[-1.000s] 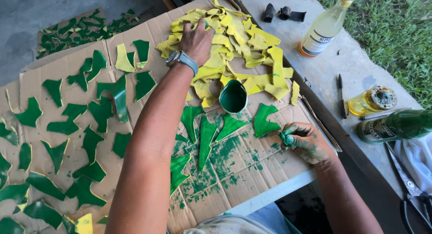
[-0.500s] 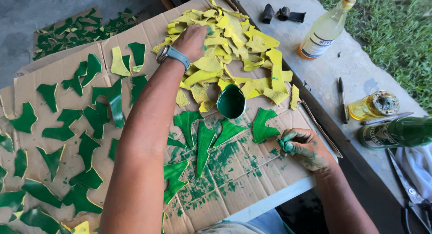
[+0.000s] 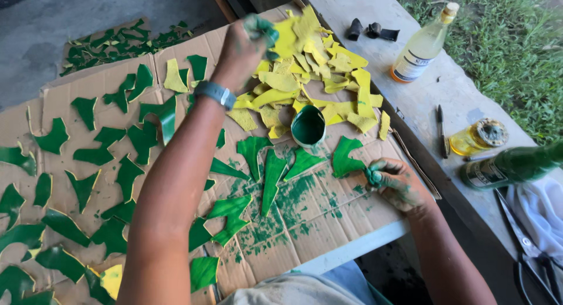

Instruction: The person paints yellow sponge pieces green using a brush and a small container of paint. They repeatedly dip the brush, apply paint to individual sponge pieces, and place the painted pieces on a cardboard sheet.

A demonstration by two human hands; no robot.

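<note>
Left hand [image 3: 243, 44], fingers clenched on a yellow piece [image 3: 285, 38] lifted above the yellow pile [image 3: 319, 85]; right hand [image 3: 399, 182], fingers gripping a green-soaked sponge [image 3: 371, 177]. Many green-painted pieces [image 3: 141, 141] lie across the cardboard [image 3: 328, 223]; much of the pile appears unpainted.

The left arm stretches far forward, bare, a band at the wrist. The left hand [image 3: 243, 44] is raised at the far end, fingers curled closed in a pinch, tips smeared green. The right arm stays bent and close to the body, forearm angled in from the right. The right hand [image 3: 399, 182] sits low, palm down, fingers curled closed around something small, its skin blotched with green paint.
</note>
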